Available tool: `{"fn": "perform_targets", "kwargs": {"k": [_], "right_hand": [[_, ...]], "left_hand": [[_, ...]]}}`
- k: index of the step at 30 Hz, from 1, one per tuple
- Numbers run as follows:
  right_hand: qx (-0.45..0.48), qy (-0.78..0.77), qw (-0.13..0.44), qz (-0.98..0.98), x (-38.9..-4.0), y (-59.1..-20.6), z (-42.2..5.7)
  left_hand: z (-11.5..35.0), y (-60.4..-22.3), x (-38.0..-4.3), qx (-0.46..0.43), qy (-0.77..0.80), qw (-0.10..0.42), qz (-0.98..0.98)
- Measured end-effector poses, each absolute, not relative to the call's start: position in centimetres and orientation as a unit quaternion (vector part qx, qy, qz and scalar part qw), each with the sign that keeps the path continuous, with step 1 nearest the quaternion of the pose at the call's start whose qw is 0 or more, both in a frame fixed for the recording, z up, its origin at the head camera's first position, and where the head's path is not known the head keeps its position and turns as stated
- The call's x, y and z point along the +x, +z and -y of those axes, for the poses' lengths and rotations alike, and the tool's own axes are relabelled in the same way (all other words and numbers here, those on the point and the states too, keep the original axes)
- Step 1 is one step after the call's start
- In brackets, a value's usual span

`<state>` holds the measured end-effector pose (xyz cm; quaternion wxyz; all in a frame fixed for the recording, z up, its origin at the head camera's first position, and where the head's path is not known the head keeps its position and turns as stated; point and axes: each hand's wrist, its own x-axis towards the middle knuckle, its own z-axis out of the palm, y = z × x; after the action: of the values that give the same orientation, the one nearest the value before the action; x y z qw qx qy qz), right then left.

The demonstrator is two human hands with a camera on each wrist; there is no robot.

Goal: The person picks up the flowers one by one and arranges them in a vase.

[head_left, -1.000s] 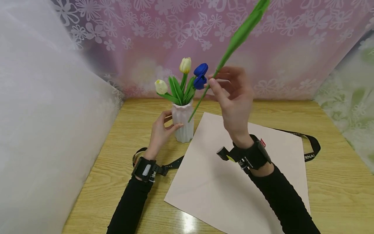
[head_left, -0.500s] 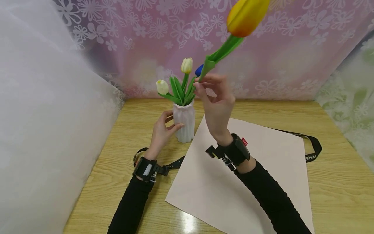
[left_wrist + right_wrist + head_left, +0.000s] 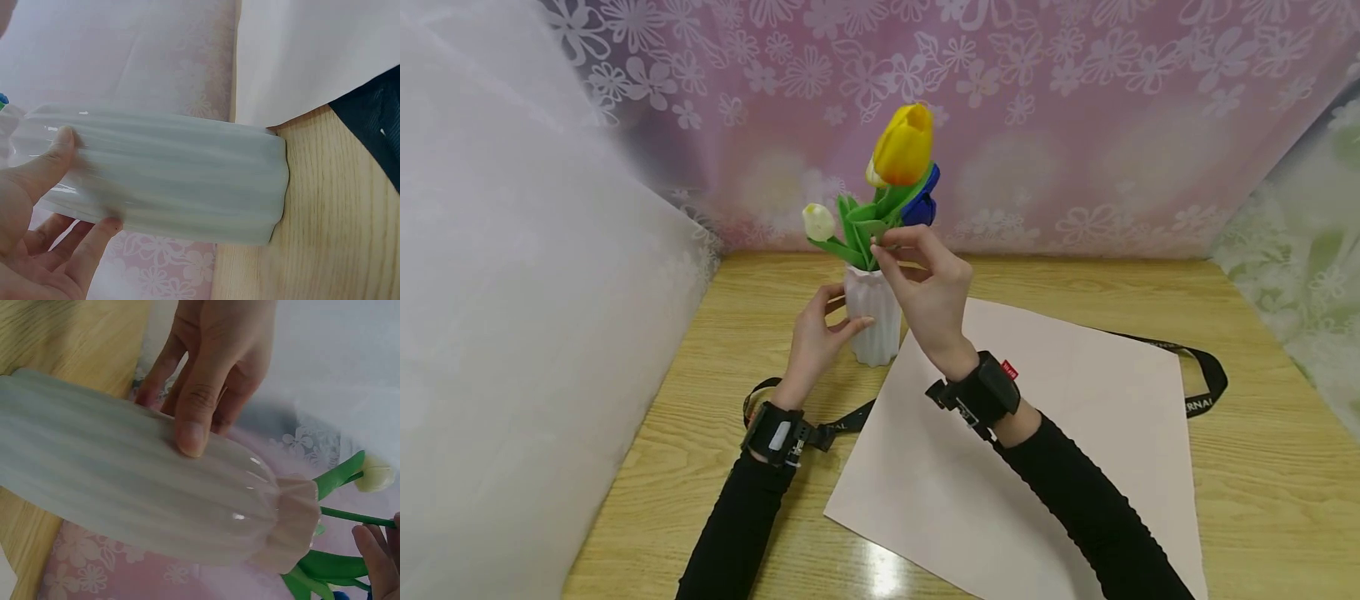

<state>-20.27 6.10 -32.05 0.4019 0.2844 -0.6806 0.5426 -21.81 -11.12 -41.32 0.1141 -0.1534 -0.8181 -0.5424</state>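
A white fluted vase stands upright on the wooden table. My left hand grips its left side, thumb across the front and fingers on the other side; the left wrist view shows the thumb and fingertips against the glossy wall of the vase. Above the rim, my right hand pinches a yellow tulip low on its green stem. In the right wrist view this stem reaches into the scalloped mouth. A cream tulip leans left in the vase, and blue tulips stand behind the yellow one.
To the right of the vase lies a large pale flat bag with black lettered straps. A pink floral cloth hangs behind the table, and a white sheet rises at the left.
My right hand has come left and down with the yellow tulip, from high beside the vase to just over its mouth. My left hand keeps its grip on the vase.
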Motion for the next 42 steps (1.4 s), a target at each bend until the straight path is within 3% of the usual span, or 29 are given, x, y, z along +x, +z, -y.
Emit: {"fn": "perform_targets", "kwargs": {"k": [8,23,42], "right_hand": [[0.257,0.508,0.361,0.739,-21.5,-33.0,-6.7],[0.220,0.445,0.345,0.797,-21.9,-35.1,-7.1],[0.218,0.468,0.323,0.793,-21.3,-34.7,-8.1]], "left_hand": [[11.1,-41.3,-21.8,-0.152,-0.540,0.113,0.820],[11.0,-41.3,-21.9,-0.152,-0.540,0.108,0.821],[11.1,-41.4,-21.8,-0.153,-0.542,0.111,0.819]]}}
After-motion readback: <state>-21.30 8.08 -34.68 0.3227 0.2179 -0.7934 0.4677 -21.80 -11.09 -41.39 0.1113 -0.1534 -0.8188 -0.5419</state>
